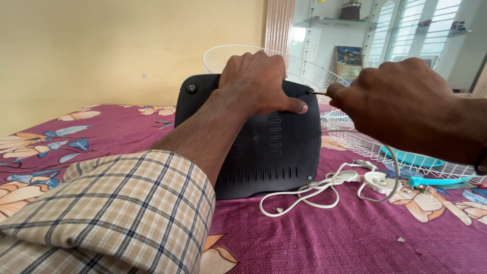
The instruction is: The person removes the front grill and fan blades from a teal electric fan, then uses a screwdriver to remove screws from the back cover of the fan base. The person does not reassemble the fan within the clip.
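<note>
A black plastic fan housing [276,152] with vent slots stands upright on a maroon flowered bedsheet [324,238]. My left hand [258,81] grips its top edge, thumb pressed on the back panel. My right hand [406,101] is closed around a screwdriver [318,93], whose thin tip meets a screw at the housing's upper right corner. The tool's handle is hidden inside my fist. Another screw [191,88] sits at the upper left corner.
A white wire fan guard [355,137] lies behind and to the right, with teal fan blades [421,161] on it. A white power cord [314,195] and a round white part [376,180] lie at the right. A yellow wall rises behind.
</note>
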